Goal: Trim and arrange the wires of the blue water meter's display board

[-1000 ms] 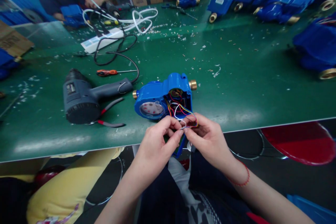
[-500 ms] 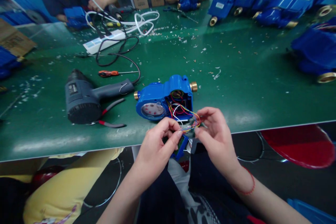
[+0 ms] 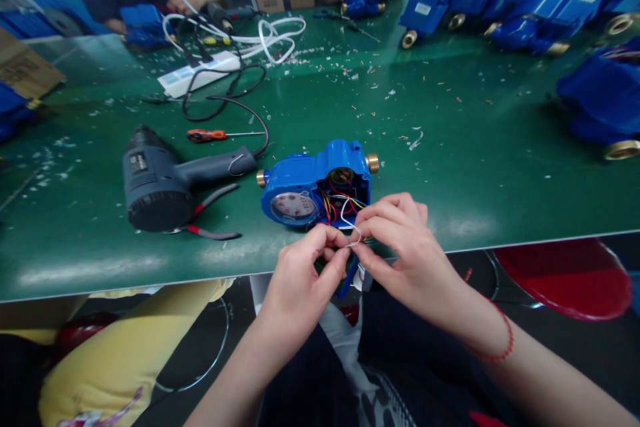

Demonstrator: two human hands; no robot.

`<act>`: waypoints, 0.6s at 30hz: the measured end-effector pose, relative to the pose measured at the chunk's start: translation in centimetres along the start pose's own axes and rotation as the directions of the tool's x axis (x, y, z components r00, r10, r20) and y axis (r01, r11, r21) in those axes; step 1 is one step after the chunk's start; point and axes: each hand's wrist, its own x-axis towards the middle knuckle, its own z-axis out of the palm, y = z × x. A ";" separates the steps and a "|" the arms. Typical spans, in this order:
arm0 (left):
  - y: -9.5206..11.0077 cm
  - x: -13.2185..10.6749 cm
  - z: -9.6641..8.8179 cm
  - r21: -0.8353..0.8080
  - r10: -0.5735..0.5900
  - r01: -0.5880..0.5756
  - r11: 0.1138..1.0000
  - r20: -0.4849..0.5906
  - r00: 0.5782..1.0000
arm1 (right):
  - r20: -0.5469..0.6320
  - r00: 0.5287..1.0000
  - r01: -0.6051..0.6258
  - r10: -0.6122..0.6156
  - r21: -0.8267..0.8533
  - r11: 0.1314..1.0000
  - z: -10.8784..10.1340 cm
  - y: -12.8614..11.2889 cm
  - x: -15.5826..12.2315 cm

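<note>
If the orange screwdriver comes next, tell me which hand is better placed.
Probably the left hand: it lies nearer the orange screwdriver; the right hand would likely reach past the left.

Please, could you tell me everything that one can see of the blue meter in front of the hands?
The meter has a glossy blue, plastic-looking casing, a round dial at left and brass-coloured fittings at both ends. Its right compartment is open, showing red, yellow and white wires. It lies on the green table near the front edge. The left hand pinches the white wire; the right hand touches the wires too.
</note>
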 end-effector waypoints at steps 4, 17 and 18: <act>0.1 0.2 0.0 -0.015 -0.013 0.013 1.000 0.001 1.000 | -0.046 0.997 -0.053 0.058 0.111 0.992 1.0 0.1 -0.6; 0.2 0.1 0.1 -0.025 -0.002 0.003 1.000 0.027 1.000 | -0.050 0.950 -0.233 0.309 0.548 0.804 2.8 0.0 -1.6; 0.1 0.1 0.1 -0.006 -0.009 0.009 1.000 0.017 1.000 | -0.073 0.943 -0.232 0.326 0.559 0.796 2.6 0.1 -1.5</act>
